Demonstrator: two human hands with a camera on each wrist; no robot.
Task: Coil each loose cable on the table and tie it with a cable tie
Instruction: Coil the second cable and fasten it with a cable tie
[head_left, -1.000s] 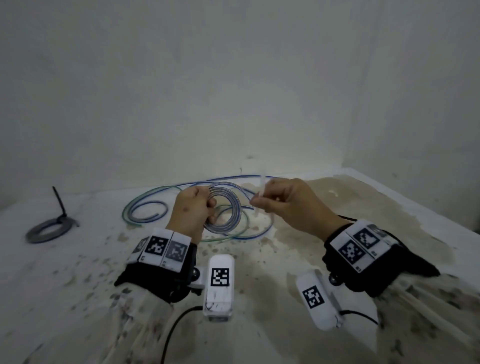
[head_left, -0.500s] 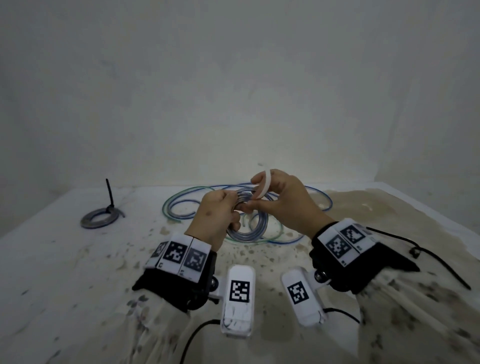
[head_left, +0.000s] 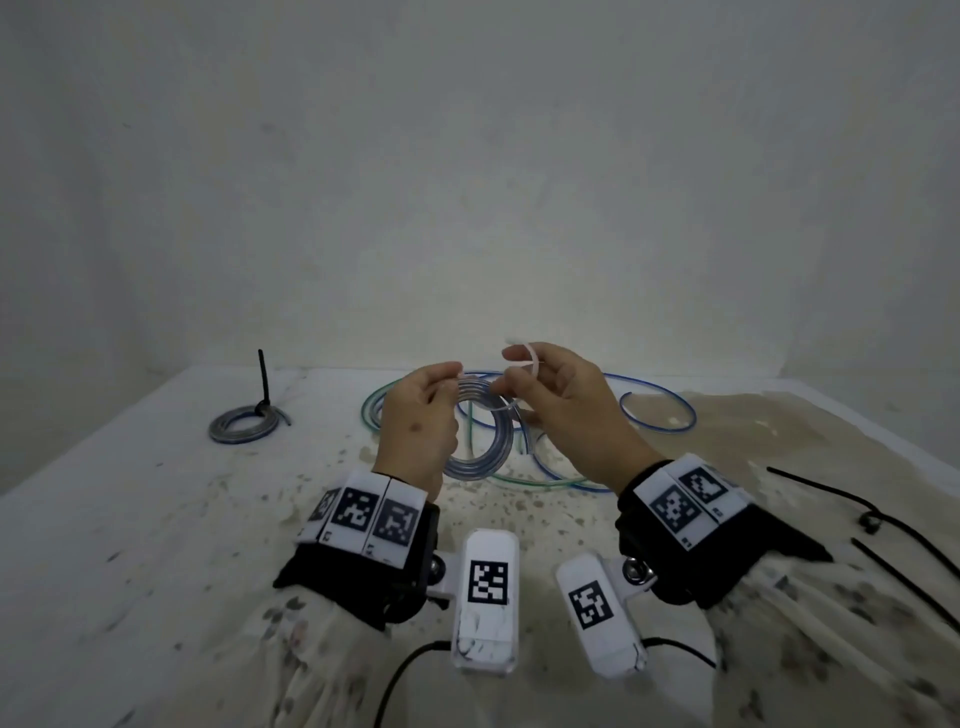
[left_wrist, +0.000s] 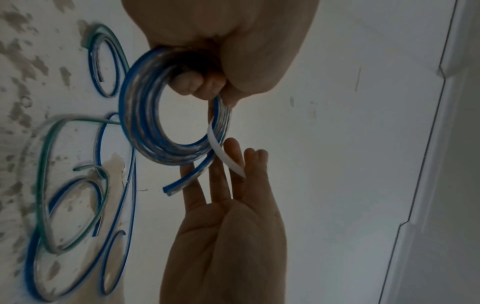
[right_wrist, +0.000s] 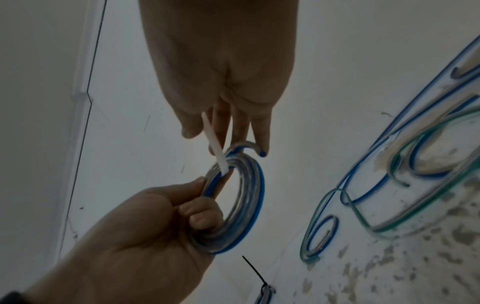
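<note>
White tabletop (head_left: 156, 519), flecked with dark specks and stained tan toward the right of the frame, runs back to plain pale walls that meet in a corner on the right. At centre the left hand (head_left: 418, 426) grips a coiled blue-edged cable (head_left: 480, 436) held above the surface, fingers curled through its loop. The right hand (head_left: 563, 410), close beside it, pinches a white cable tie (head_left: 532, 358) that arcs to the coil. Loose blue and green cables (head_left: 657, 410) sprawl on the table behind. A tied coil (head_left: 244, 426) lies at left; black cable ties (head_left: 852, 504) at right.
</note>
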